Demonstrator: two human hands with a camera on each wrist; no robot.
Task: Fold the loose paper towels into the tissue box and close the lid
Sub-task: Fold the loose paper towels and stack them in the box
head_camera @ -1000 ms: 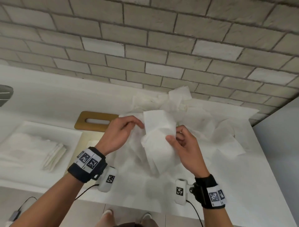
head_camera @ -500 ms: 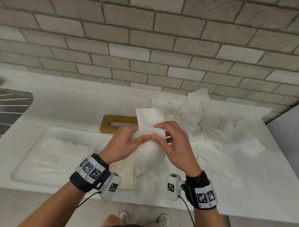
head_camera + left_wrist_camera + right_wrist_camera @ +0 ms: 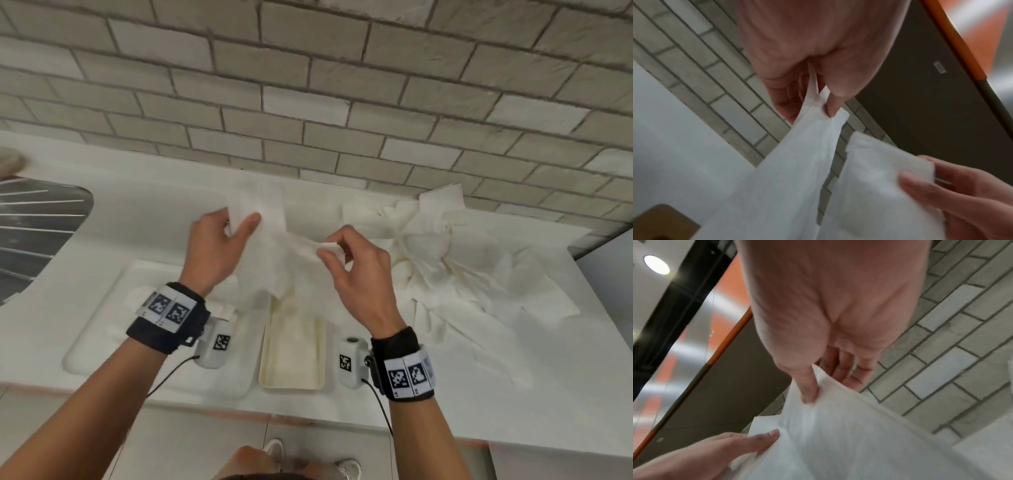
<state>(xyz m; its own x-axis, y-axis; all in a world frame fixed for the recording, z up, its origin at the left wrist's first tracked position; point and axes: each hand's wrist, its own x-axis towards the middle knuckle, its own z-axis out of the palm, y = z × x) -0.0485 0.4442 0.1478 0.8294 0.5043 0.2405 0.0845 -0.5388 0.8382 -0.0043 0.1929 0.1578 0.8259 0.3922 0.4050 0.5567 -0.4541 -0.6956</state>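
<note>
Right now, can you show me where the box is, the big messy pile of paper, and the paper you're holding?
tissue box [image 3: 292, 356]: head view, on its open inside.
pile of paper towels [image 3: 455, 260]: head view, middle of the heap.
held paper towel [image 3: 274, 246]: head view, stretch between both hands.

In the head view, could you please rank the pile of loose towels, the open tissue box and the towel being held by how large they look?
1. Pile of loose towels, clearly the largest.
2. Held towel and open tissue box: alike, and the towel is raised nearer the camera, so I would not rank them.
</note>
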